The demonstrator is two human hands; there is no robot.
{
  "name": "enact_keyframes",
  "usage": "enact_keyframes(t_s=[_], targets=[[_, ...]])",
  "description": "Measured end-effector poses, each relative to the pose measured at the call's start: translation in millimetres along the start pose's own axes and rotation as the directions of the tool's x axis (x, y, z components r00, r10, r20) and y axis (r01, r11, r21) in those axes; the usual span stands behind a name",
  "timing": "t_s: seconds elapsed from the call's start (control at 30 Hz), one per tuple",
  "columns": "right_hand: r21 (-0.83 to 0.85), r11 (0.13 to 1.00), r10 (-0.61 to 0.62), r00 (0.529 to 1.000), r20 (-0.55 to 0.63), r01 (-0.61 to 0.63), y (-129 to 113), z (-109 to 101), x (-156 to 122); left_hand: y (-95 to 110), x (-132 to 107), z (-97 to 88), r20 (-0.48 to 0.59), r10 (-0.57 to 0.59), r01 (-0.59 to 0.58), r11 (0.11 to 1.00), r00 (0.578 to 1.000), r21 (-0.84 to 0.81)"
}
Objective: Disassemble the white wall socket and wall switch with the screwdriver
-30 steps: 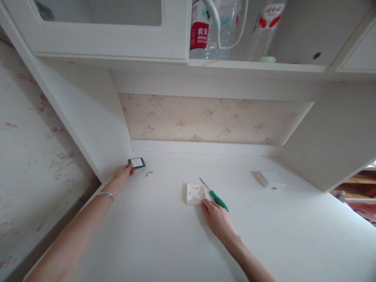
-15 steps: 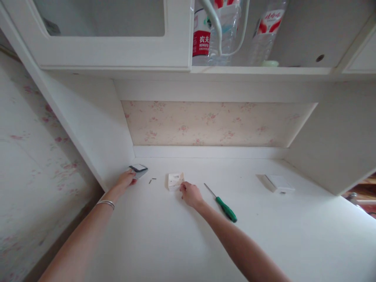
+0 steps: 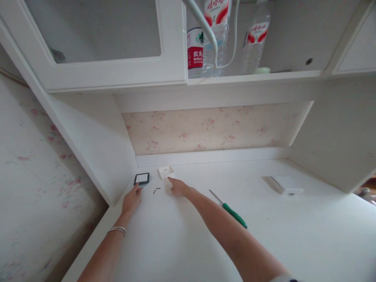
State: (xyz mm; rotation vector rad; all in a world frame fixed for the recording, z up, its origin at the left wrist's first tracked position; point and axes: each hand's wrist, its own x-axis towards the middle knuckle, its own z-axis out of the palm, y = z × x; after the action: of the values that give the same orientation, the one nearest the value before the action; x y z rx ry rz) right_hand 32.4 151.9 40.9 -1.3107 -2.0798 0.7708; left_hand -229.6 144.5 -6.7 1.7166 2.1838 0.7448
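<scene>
At the left, my left hand point(image 3: 132, 199) has its fingers on the near edge of a small square panel point(image 3: 142, 178) with a dark frame and a white middle. The panel's near edge is partly covered by those fingers. My right hand point(image 3: 178, 187) grips the near right corner of a white wall-socket box point(image 3: 165, 171), which sits turned at an angle close to the back of the counter. Two small screws point(image 3: 156, 190) lie between my hands. A screwdriver point(image 3: 233, 213) with a green handle rests to the right, beside my right forearm.
Farther right on the white counter point(image 3: 205, 243) lies a white square box point(image 3: 286, 184). A cabinet side panel point(image 3: 88, 145) bounds the left. Overhead, a shelf holds plastic bottles point(image 3: 255, 39) and a hanging white cable point(image 3: 210, 35); a glazed cabinet door point(image 3: 117, 74) is beside them.
My right hand has moved the socket box left and toward the back, turning it. The dark-framed panel under my left hand has turned to face up more. The view has tilted upward slightly.
</scene>
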Motion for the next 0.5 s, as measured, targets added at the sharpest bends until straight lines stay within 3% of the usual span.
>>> enact_keyframes(t_s=[0.2, 0.33, 0.43, 0.5], targets=[[-0.045, 0.998, -0.039, 0.992, 0.122, 0.045, 23, -38, -69, 9, 20, 2.2, -0.004, 0.103, -0.102, 0.990, 0.995, 0.100], [-0.030, 0.999, 0.032, 0.997, 0.074, -0.030, 42, -74, -138, 17, 34, 1.3, -0.010, 0.134, -0.132, 0.983, 0.991, 0.129], [0.206, 0.958, 0.212, 0.976, -0.046, -0.199, 65, -103, -187, 23, 42, -2.2, -0.022, 0.098, -0.094, 0.984, 0.995, 0.152], [0.349, 0.901, 0.327, 0.931, -0.161, -0.257, 86, -126, -216, 27, 47, -5.0, -0.020, 0.057, -0.055, 0.991, 0.998, 0.118]])
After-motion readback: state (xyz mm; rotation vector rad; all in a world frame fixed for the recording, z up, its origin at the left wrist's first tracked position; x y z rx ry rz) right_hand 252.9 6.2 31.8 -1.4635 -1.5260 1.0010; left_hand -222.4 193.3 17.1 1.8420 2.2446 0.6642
